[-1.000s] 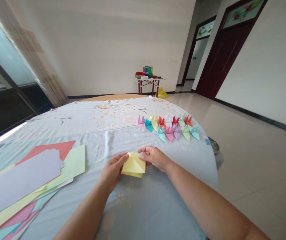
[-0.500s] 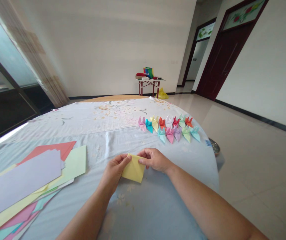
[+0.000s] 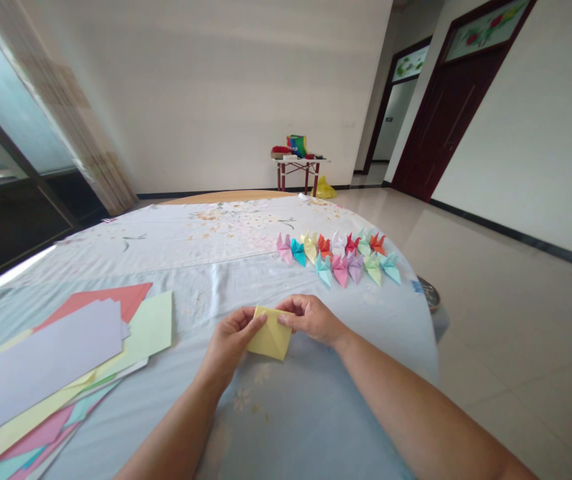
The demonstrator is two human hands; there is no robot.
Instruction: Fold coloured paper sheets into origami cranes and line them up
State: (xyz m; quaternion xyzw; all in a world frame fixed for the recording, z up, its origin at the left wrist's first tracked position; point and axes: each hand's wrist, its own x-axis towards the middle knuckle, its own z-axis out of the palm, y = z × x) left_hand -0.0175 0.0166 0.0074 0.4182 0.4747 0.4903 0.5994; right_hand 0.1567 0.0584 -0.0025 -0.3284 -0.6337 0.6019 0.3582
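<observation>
The left hand (image 3: 231, 340) pinches the upper left of the folded yellow paper (image 3: 272, 339), thumb on top; the right hand (image 3: 316, 321) pinches its upper right corner likewise. The paper is over the near part of the cloth-covered table (image 3: 191, 280). Loose sheets (image 3: 46, 367) lie on the table's left, paper birds (image 3: 340, 268) near its right edge. Beyond the table are a stand (image 3: 302, 161) and a wall (image 3: 216, 100). Both forearms slant inward from the table's near side.

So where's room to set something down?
Pale-blue cloth is bare between the flat multicoloured paper sheets and the left hand; white flowered cloth is bare left of the small multicoloured folded-paper birds. Crowded: where sheets or birds lie.
</observation>
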